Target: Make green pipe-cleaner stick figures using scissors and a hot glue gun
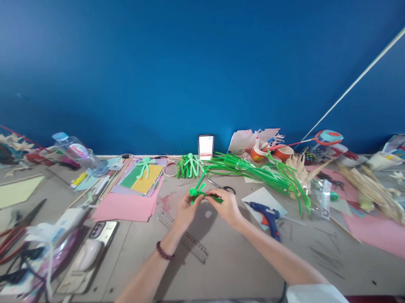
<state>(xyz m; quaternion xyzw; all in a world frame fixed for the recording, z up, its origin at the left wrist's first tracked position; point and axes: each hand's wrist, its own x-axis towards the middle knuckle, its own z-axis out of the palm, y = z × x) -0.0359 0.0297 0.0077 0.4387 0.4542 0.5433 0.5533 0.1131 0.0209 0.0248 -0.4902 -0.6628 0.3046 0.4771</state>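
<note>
Near the middle of the table, my left hand (186, 209) pinches a small green pipe-cleaner figure (193, 192) with a coiled head; a long green stem sticks up from it. Close beside it, my right hand (228, 206) grips another green part of the same piece between thumb and fingers. Behind my hands, several finished green figures (190, 165) stand in a cluster. To their right spreads a bundle of green pipe cleaners (258, 172). Black-handled scissors (229, 190) lie just behind my right hand. A clear ruler (196, 247) lies partly under my left forearm.
A blue glue gun (267, 213) rests on white paper at the right. Pink sheets (125, 207), a phone (89, 257) and red-handled shears (13, 238) lie left. A bottle (75, 150) stands at the back left; a lit screen (206, 146) stands against the blue wall.
</note>
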